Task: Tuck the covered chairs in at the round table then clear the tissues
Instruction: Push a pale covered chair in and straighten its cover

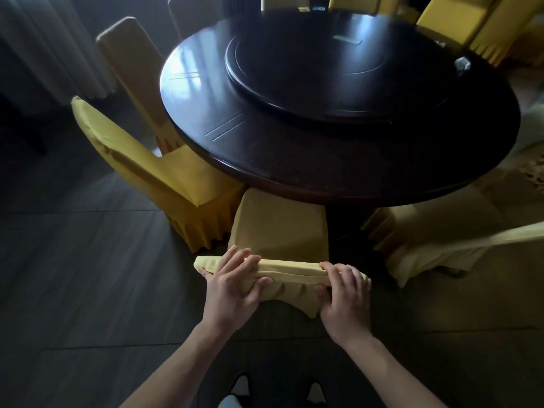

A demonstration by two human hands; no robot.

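Note:
A yellow-covered chair (279,228) stands right in front of me, its seat partly under the near edge of the dark round table (294,160). My left hand (235,287) grips the left part of the chair's top rail, fingers over the top and thumb on the near side. My right hand (346,293) grips the right end of the same rail. A crumpled whitish tissue (462,65) lies near the table's right rim. A flat pale object (347,39) lies on the turntable (338,72).
More yellow-covered chairs ring the table: two at the left (153,172) (135,72), one at the right (441,242) pulled out and blurred, several at the back (459,22). Pale curtains (50,45) hang at the far left. Dark tiled floor lies around my shoes (241,384).

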